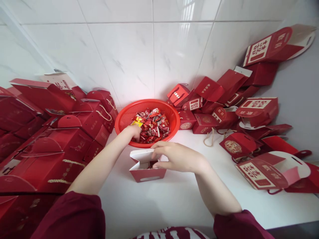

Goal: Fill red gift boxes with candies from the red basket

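The scene is brightly and evenly lit, with soft light from above. A window reflection makes a pale glare patch on the glossy wall tiles (186,13) near the top. Shadows are faint and short, lying just under the red basket (149,108) and the open box (147,167) on the white tabletop (179,199). The wide lens bends straight tile seams and stretches the stacked boxes (37,142) at both edges. Focus is fairly sharp centrally, softer toward the corners.
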Demonstrator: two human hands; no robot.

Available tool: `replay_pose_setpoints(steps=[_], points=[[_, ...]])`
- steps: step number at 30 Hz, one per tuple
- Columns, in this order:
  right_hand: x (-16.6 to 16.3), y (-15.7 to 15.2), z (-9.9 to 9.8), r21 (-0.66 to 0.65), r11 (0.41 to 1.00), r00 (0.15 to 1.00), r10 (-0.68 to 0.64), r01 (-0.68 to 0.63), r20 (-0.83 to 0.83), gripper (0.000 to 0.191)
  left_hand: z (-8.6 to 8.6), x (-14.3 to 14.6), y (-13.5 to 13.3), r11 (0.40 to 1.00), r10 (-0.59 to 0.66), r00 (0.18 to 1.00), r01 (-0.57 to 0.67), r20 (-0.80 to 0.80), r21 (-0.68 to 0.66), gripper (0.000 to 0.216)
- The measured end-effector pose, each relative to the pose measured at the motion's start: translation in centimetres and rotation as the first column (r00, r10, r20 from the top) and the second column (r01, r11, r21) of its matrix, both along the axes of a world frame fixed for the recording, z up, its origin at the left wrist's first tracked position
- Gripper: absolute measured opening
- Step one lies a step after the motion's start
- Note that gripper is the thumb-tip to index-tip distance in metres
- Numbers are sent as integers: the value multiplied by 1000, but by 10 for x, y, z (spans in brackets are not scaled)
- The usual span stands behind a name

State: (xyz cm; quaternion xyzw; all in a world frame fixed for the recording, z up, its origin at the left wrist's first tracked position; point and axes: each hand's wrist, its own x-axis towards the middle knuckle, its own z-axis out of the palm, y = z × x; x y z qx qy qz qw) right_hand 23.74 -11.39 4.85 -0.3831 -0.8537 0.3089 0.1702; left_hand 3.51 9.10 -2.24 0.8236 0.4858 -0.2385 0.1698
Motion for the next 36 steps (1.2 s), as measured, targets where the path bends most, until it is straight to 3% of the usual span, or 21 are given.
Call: replay_pose_setpoints(steps=[6, 14, 23, 30, 36], points=[[2, -2, -1, 4, 999, 999, -39, 39, 9, 13, -6, -16, 10, 995, -94, 983, 96, 160, -10, 25], [2, 0, 3, -15, 999, 999, -42, 42, 20, 12, -10, -21, 20, 981, -175, 919, 195, 354, -22, 21], [4, 1, -3, -1, 1000, 999, -19, 19, -26, 11, 13, -18, 10, 966, -204, 780, 259, 591, -8, 22], [3, 2, -1, -12, 1000, 1000, -20, 20, -8, 13, 10, -16, 5, 994, -78, 738, 105, 670, 1, 23], [3, 1, -1, -27, 999, 999, -27, 26, -24, 12, 0, -15, 11, 982, 64, 845, -148, 530, 117, 29]])
